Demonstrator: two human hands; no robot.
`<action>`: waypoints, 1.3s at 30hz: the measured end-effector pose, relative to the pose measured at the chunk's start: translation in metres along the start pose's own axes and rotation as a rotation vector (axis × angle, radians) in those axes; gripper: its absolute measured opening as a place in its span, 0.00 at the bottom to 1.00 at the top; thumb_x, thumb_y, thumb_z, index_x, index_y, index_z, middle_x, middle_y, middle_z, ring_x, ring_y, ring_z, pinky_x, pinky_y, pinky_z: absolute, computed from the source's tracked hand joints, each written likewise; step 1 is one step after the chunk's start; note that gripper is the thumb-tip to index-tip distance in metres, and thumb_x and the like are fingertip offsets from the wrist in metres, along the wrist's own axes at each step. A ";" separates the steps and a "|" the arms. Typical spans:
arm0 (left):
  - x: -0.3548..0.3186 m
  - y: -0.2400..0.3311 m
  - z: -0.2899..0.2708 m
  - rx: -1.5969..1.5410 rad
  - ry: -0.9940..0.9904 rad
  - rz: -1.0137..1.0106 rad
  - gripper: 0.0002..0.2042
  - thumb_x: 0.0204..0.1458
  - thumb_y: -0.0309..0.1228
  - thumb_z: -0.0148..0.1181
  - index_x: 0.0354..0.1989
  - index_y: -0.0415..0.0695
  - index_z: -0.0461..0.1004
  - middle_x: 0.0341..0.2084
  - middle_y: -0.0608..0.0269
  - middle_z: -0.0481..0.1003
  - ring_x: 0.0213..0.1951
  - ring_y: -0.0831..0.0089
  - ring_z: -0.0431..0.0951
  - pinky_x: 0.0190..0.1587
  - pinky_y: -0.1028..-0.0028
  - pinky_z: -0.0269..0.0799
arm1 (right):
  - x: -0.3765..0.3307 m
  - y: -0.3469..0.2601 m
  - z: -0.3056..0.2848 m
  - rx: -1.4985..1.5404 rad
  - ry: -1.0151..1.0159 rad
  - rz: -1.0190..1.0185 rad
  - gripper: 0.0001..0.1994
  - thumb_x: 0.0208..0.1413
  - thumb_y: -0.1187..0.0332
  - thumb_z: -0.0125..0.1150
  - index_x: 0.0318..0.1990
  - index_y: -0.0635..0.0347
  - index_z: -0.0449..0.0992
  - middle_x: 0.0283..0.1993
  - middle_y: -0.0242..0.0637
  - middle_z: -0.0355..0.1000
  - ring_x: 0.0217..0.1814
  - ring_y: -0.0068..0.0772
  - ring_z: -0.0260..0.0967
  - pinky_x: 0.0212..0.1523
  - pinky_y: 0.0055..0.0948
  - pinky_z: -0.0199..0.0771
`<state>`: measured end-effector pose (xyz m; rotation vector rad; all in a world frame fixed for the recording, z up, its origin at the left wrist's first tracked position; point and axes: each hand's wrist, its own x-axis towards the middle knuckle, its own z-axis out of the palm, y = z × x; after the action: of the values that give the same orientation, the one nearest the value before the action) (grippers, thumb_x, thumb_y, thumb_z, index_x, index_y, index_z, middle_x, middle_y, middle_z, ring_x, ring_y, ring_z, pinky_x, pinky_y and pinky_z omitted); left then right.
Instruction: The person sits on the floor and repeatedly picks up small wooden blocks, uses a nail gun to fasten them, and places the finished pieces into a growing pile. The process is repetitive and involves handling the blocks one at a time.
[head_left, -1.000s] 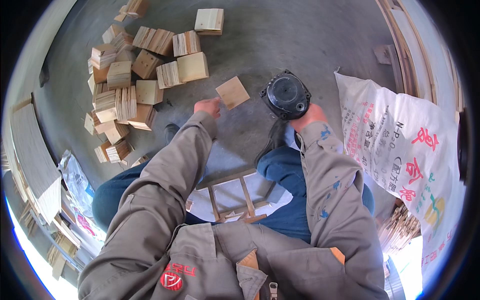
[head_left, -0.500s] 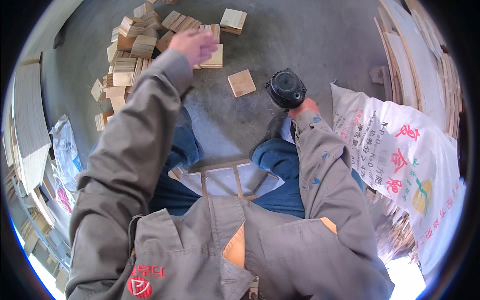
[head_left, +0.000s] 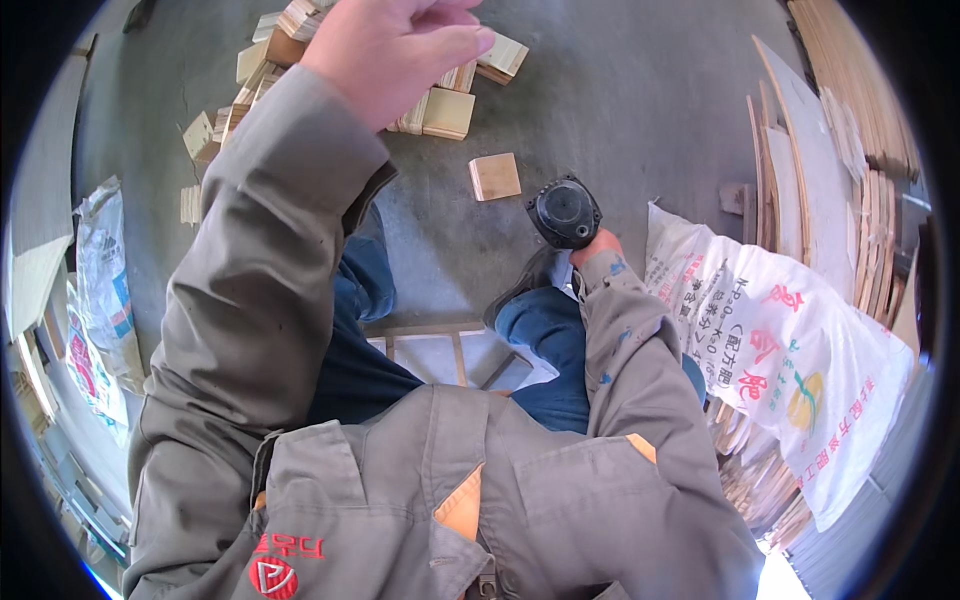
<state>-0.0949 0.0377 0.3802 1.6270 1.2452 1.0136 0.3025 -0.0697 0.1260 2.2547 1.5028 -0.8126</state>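
My left hand (head_left: 385, 55) is raised at the top edge, over the pile of wooden blocks (head_left: 447, 113). Its thumb stands apart from the fingers, part of which the frame cuts off, and nothing shows in it. My right hand (head_left: 598, 246) is closed round a black nail gun (head_left: 565, 212), mostly hidden under the tool's round, bolted cap. One single wooden block (head_left: 495, 177) lies on the floor between the pile and the nail gun.
A white printed sack (head_left: 770, 330) lies at the right, by leaning boards (head_left: 790, 170) and stacked strips. Plastic bags (head_left: 105, 270) and panels stand at the left. Between my legs is a wooden frame (head_left: 460, 355) with a pale sheet.
My left hand has risen closer to the camera, covering more of the pile. The view has shifted slightly. My right hand keeps hold of the nail gun.
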 end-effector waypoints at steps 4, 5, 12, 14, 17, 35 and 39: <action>0.013 0.006 -0.004 0.191 0.061 0.105 0.19 0.54 0.36 0.66 0.47 0.32 0.78 0.36 0.45 0.82 0.42 0.51 0.84 0.47 0.60 0.79 | -0.001 0.022 -0.013 0.043 -0.054 -0.033 0.21 0.41 0.65 0.76 0.47 0.55 0.85 0.49 0.48 0.82 0.57 0.48 0.79 0.56 0.39 0.79; 0.023 0.009 0.000 0.210 0.027 0.126 0.20 0.54 0.36 0.67 0.49 0.32 0.78 0.36 0.45 0.82 0.42 0.51 0.84 0.47 0.61 0.79 | 0.023 0.073 0.003 0.116 -0.020 -0.017 0.23 0.38 0.67 0.79 0.48 0.54 0.85 0.49 0.43 0.83 0.55 0.42 0.81 0.56 0.37 0.79; 0.013 0.013 -0.028 0.340 -0.015 0.062 0.21 0.52 0.37 0.67 0.48 0.32 0.79 0.37 0.45 0.83 0.42 0.50 0.84 0.46 0.60 0.78 | -0.014 0.019 -0.034 0.611 0.091 -0.517 0.34 0.32 0.71 0.82 0.56 0.52 0.81 0.55 0.36 0.81 0.59 0.33 0.77 0.61 0.34 0.76; 0.015 0.013 -0.030 0.353 -0.040 0.040 0.20 0.53 0.37 0.65 0.47 0.33 0.79 0.36 0.45 0.83 0.42 0.49 0.84 0.46 0.59 0.78 | -0.024 0.001 -0.041 0.740 0.202 -0.748 0.35 0.33 0.69 0.82 0.57 0.52 0.80 0.57 0.36 0.80 0.61 0.34 0.76 0.62 0.34 0.76; 0.015 0.010 -0.034 0.413 -0.045 0.076 0.19 0.54 0.38 0.63 0.45 0.33 0.80 0.35 0.44 0.83 0.41 0.48 0.83 0.46 0.58 0.78 | -0.013 -0.003 -0.035 0.589 0.359 -0.868 0.43 0.30 0.63 0.85 0.62 0.53 0.74 0.61 0.38 0.76 0.64 0.35 0.73 0.64 0.35 0.74; 0.008 0.009 -0.053 0.534 -0.068 0.071 0.14 0.49 0.34 0.62 0.35 0.33 0.80 0.34 0.37 0.81 0.43 0.41 0.82 0.48 0.53 0.77 | -0.004 -0.051 -0.031 0.259 0.172 -0.693 0.42 0.35 0.61 0.84 0.64 0.54 0.72 0.63 0.37 0.75 0.67 0.36 0.72 0.69 0.36 0.70; 0.007 0.008 -0.052 0.518 -0.070 0.074 0.14 0.49 0.34 0.62 0.36 0.33 0.80 0.34 0.37 0.81 0.43 0.41 0.82 0.49 0.53 0.77 | -0.002 -0.051 -0.031 0.404 0.140 -0.715 0.44 0.36 0.64 0.83 0.66 0.54 0.70 0.64 0.36 0.74 0.68 0.37 0.71 0.71 0.37 0.69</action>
<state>-0.1401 0.0507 0.4057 2.0925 1.4902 0.6997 0.2643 -0.0340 0.1546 2.0399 2.4596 -1.2609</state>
